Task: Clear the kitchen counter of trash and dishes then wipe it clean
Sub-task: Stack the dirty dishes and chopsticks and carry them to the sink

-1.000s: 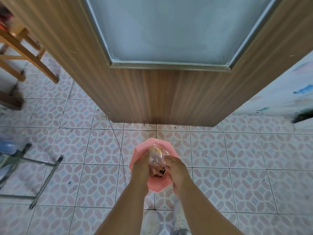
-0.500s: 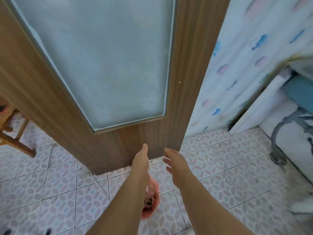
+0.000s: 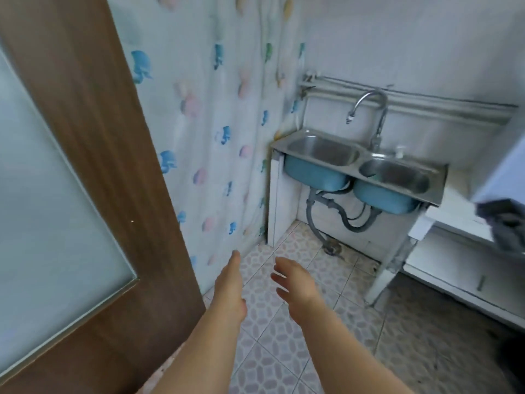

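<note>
We count two bare hands held out over the tiled floor [image 3: 355,336], the left hand [image 3: 230,282] with fingers straight and pressed together, the right hand [image 3: 295,285] with fingers loosely spread, neither holding anything; one wooden door [image 3: 99,166] stands at the near left, one patterned curtain [image 3: 216,109] beside it. Far right we see one steel sink [image 3: 359,162] with two basins under one faucet [image 3: 375,109]; the white counter [image 3: 460,200] lies to its right, well apart from both hands, with one dark, blurred cloth [image 3: 508,223] at its right end.

Wooden door [image 3: 99,137], curtain [image 3: 204,81] (pastel-patterned).
</note>
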Tool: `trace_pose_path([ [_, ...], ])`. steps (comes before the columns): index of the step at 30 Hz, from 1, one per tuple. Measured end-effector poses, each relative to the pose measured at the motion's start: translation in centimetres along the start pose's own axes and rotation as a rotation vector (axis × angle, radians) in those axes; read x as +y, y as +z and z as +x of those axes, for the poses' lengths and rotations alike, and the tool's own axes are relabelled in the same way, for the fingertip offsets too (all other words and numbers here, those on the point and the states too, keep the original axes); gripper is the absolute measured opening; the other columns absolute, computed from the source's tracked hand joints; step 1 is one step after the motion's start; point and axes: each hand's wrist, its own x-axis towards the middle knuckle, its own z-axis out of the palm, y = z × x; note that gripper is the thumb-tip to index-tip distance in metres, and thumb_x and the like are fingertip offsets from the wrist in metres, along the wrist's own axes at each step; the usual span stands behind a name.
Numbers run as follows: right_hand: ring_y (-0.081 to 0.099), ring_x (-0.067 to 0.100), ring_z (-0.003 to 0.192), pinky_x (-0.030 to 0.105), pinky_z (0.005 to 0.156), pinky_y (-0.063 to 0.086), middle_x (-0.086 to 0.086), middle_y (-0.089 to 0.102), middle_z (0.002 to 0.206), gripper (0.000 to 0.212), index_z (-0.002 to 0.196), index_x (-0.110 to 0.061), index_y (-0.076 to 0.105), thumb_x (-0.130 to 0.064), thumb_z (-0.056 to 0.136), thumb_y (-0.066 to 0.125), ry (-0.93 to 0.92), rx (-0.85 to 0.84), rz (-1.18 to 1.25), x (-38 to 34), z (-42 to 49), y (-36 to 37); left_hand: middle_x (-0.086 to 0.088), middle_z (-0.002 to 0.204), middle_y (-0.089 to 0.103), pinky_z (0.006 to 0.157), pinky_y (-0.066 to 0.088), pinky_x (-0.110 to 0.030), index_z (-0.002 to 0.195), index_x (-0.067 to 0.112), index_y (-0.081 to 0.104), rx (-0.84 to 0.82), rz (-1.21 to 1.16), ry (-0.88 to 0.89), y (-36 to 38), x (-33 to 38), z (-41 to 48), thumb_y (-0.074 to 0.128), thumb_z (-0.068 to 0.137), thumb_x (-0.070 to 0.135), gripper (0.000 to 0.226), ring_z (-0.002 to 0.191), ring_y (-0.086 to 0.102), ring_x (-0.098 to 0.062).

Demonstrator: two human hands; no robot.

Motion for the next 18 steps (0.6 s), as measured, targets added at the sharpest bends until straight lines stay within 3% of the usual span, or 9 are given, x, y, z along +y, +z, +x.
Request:
trace_pose_path([
  [7, 0.059, 0.017, 0.106, 0.037, 0.098, 0.042, 0.0, 0.06, 0.113, 0.028, 0.121, -0.014, 0.053, -0.025, 0.095, 0.053, -0.095, 0.226, 0.175, -5.0, -0.9, -15.1, -0.01, 0.153, 0.034, 0.114, 0.023, -0.046, 0.147, 0.015, 0.034, -0.237, 0.163, 0.026, 14.9, -3.3, -3.8, 0.043, 0.095, 0.054, 0.066, 0.14, 0.033, -0.026],
  [11, 0.059, 0.017, 0.099, 0.034, 0.088, 0.042, 0.0, 0.061, 0.105, 0.021, 0.113, -0.015, 0.058, -0.024, 0.094, 0.055, -0.153, 0.348, 0.223, -6.7, -2.2, -23.2, -0.009, 0.153, 0.034, 0.116, 0.021, -0.049, 0.148, 0.017, 0.031, -0.341, 0.251, 0.021, 22.6, -6.3, -5.1, 0.045, 0.093, 0.056, 0.069, 0.141, 0.032, -0.025],
  [14, 0.055, 0.018, 0.089, 0.033, 0.077, 0.038, 0.003, 0.06, 0.097, 0.013, 0.095, -0.016, 0.061, -0.026, 0.087, 0.059, -0.192, 0.44, 0.243, -7.5, -3.8, -28.7, -0.008, 0.153, 0.035, 0.116, 0.021, -0.051, 0.148, 0.017, 0.032, -0.435, 0.327, -0.002, 27.6, -9.2, -6.5, 0.045, 0.092, 0.059, 0.072, 0.141, 0.032, -0.024],
  [16, 0.059, 0.024, 0.092, 0.036, 0.082, 0.043, 0.01, 0.064, 0.101, 0.013, 0.093, -0.015, 0.062, -0.026, 0.086, 0.06, -0.205, 0.499, 0.284, -7.8, -4.8, -31.7, -0.008, 0.151, 0.037, 0.116, 0.021, -0.051, 0.148, 0.016, 0.034, -0.492, 0.366, -0.017, 30.3, -11.1, -7.4, 0.043, 0.093, 0.057, 0.068, 0.14, 0.033, -0.024],
  [18, 0.062, 0.034, 0.106, 0.046, 0.099, 0.044, 0.019, 0.065, 0.113, 0.011, 0.097, -0.014, 0.062, -0.021, 0.091, 0.058, -0.209, 0.593, 0.335, -7.9, -5.8, -34.5, -0.009, 0.149, 0.04, 0.116, 0.021, -0.051, 0.146, 0.016, 0.036, -0.554, 0.417, -0.033, 33.0, -12.7, -8.5, 0.043, 0.094, 0.055, 0.065, 0.138, 0.035, -0.025],
])
